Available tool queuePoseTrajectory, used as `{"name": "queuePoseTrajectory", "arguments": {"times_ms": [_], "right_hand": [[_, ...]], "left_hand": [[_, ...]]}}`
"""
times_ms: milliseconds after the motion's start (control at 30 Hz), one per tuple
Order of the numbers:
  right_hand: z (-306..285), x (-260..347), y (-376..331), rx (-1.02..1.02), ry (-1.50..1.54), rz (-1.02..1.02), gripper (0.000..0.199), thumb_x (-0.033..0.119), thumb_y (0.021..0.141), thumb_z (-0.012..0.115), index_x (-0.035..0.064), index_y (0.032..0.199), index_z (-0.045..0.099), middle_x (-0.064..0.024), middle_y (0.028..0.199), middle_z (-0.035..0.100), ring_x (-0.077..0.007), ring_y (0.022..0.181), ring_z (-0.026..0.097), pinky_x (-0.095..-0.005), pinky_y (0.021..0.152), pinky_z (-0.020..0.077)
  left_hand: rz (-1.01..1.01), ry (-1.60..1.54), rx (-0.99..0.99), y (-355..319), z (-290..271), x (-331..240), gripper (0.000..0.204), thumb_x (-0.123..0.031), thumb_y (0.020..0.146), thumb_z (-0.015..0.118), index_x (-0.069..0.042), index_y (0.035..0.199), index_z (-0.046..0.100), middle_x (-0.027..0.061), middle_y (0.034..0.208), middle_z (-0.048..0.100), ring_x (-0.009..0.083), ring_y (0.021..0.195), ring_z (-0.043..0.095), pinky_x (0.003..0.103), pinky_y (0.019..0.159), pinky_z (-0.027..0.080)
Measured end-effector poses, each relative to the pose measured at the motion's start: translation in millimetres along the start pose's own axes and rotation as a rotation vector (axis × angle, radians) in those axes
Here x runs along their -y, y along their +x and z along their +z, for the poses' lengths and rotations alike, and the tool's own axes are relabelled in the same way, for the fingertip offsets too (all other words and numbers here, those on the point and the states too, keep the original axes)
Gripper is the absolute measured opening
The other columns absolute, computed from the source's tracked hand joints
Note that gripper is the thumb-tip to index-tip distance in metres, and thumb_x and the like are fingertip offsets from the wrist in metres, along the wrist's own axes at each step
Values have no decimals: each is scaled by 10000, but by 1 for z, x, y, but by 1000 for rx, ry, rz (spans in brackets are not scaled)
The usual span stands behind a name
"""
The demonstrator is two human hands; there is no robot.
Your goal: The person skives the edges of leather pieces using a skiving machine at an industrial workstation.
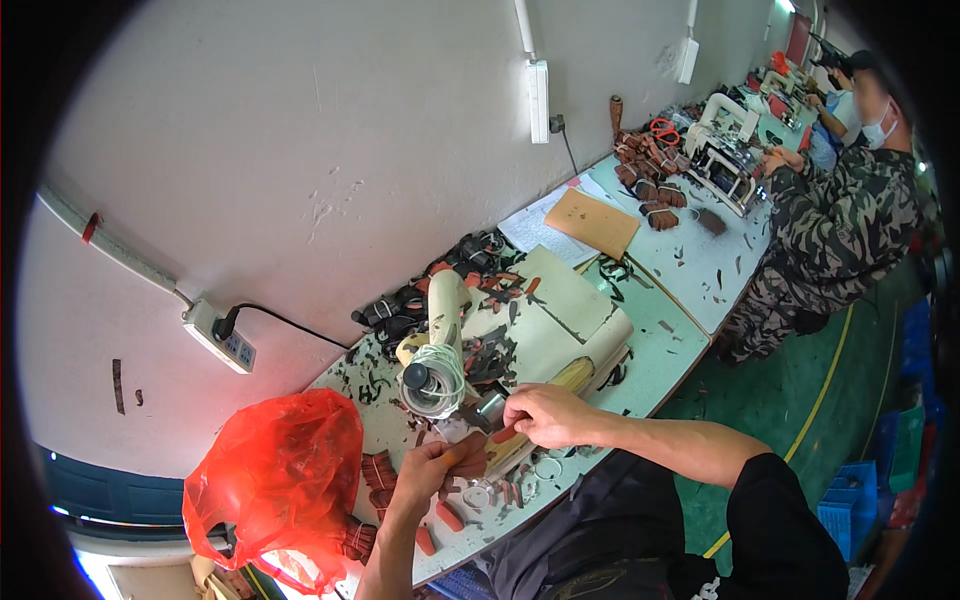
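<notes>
A flat, brown, leather-like piece (474,461) is held in the left hand (423,472), at the front of the cream-coloured machine (548,300). The right hand (548,415) is curled narrow just beside it; whether anything is gripped there cannot be told. The piece is probably best kept flat, with both hands clear of the silver metal cylinder (491,407). No writing can be read on the white paper sheets (535,230).

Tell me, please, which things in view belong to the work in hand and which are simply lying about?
Apparently in use:
brown piece, held in the left hand
cream machine, beside the right hand

Apparently just lying about:
dark scraps, strewn on the machine
tan folder or envelope, on white papers
red plastic bag, untouched
</notes>
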State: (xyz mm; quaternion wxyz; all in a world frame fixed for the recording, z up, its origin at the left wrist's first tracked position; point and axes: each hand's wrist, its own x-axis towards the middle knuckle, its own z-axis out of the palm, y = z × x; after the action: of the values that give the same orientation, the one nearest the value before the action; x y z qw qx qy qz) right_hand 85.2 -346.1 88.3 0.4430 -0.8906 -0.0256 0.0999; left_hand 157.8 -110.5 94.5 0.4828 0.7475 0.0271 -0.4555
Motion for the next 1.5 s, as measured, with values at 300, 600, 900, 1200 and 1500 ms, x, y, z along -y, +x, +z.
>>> {"name": "queuePoseTrajectory", "arguments": {"times_ms": [300,600,900,1200,1500], "right_hand": [[9,3,11,-112,-90,-107,115,22,781,609,21,893,636,-125,902,615,-309,884,604,-388,784,479],[-4,-3,2,9,71,-46,145,37,792,588,21,929,635,-149,911,626,-346,888,606,-415,776,480],[-2,5,4,-110,35,-28,227,31,804,605,50,1030,603,-119,922,647,-263,854,632,-362,756,492],[-8,1,-2,133,182,52,161,50,800,597,17,948,649,-161,978,647,-290,897,644,-375,774,497],[8,-8,14,-109,42,-1,135,78,842,593,13,958,621,-145,928,643,-256,861,634,-343,746,495]], "left_hand": [[28,-10,43,3,7,-7,270,-232,906,637,29,963,675,33,670,615,78,474,519,225,413,412],[-49,14,27,2,-2,-2,259,-219,912,635,32,971,656,52,761,642,61,509,504,222,430,408],[43,-56,34,-3,-2,-1,234,-140,902,636,43,1047,654,77,841,675,83,589,591,203,511,486],[91,192,-206,-3,9,-7,205,-185,876,674,19,881,666,6,608,578,55,469,497,219,389,381],[201,-34,-8,-1,12,-7,258,-188,856,676,23,1001,703,66,813,700,91,652,630,224,598,529]]}}
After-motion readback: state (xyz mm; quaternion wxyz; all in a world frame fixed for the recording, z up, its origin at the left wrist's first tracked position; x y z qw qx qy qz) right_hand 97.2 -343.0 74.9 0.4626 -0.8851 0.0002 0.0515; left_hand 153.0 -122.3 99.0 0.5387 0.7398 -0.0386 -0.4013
